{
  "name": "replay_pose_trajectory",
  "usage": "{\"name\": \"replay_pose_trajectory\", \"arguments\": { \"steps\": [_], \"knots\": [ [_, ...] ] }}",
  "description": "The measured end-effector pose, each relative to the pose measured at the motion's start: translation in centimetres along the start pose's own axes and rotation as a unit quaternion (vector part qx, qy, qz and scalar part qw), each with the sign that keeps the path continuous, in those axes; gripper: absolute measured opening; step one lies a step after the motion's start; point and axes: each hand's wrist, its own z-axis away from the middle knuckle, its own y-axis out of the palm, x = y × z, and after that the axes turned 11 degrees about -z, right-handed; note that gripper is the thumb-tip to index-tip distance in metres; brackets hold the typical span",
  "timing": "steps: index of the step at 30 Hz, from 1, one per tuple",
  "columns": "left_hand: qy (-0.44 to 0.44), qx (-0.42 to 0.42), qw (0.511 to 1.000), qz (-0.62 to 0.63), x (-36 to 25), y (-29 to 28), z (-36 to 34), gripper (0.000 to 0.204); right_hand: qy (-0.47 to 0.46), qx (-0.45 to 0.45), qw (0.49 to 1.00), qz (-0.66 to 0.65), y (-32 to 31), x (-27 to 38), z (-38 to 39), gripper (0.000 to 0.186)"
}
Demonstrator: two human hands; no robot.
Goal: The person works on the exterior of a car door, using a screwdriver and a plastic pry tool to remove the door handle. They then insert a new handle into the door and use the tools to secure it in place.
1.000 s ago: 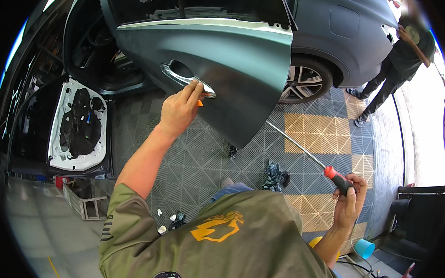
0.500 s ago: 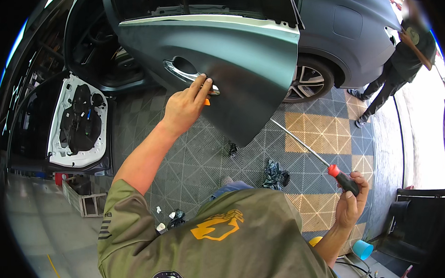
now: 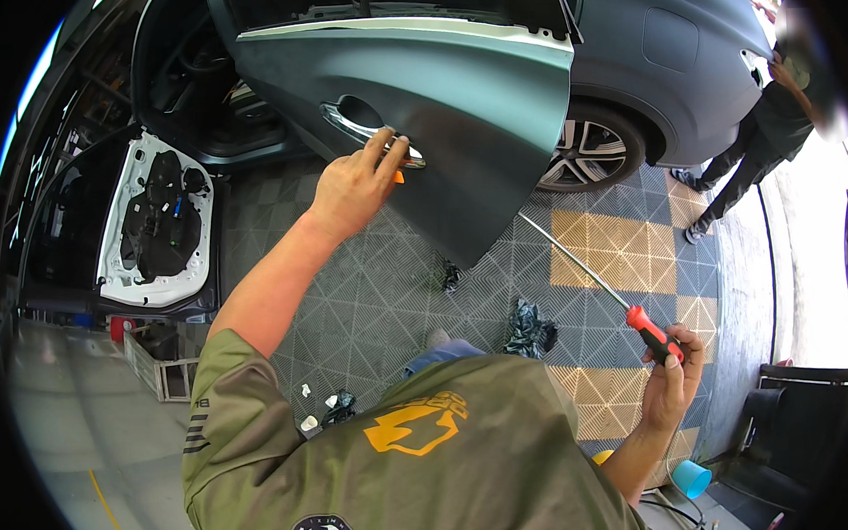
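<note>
A dark grey car door [image 3: 493, 104] stands open in front of me, with a chrome door handle [image 3: 349, 127] on its outer skin. My left hand [image 3: 351, 188] is closed at the handle's rear end, its fingers bent over the chrome. A small orange piece [image 3: 399, 177] peeks out beside that hand; whether the hand holds it is hidden. Away from the door, on the right, my right hand [image 3: 669, 387] grips a long screwdriver [image 3: 652, 330] by its red and black handle. The metal shaft slants up and left, its tip near the door's lower rear corner.
At left stands another door [image 3: 152, 223] with its inner panel exposed. A wheel [image 3: 588, 152] and the car's rear side lie beyond my door. Another person [image 3: 765, 141] stands at far right. Crumpled dark film [image 3: 529, 329] lies on the tiled floor [image 3: 378, 276]; a blue cup [image 3: 691, 478] is at lower right.
The view has shifted slightly. My left fingers have bent a little more at the handle. The screwdriver has turned a little in my right hand, showing more red on its grip.
</note>
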Motion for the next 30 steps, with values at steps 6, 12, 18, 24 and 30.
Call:
{"name": "replay_pose_trajectory", "arguments": {
  "steps": [6, 12, 18, 24, 30],
  "knots": [
    [0.053, 0.014, 0.997, -0.06, 1.2, 0.5, 0.6, 0.041, 0.007, 0.022, 1.0, -0.02, -0.4, 0.1, -0.1, 0.036],
    [-0.059, -0.027, 0.998, 0.007, 1.2, -1.5, 1.9, 0.037, 0.003, 0.0, 1.0, 0.007, -0.2, 0.1, 0.0, 0.039],
    [-0.357, -0.002, 0.776, 0.52, -1.3, -3.0, 5.1, 0.031, 0.028, 0.011, 1.0, 0.003, -0.6, 0.2, 0.1, 0.04],
    [-0.405, -0.022, 0.276, 0.871, -3.2, -4.3, 7.5, 0.031, 0.001, -0.018, 0.994, 0.109, -1.7, 0.9, 0.0, 0.037],
    [-0.379, -0.032, 0.194, 0.904, -3.3, -2.9, 10.5, 0.032, -0.212, -0.292, 0.845, 0.396, 0.6, 6.2, -0.8, 0.032]
  ]
}}
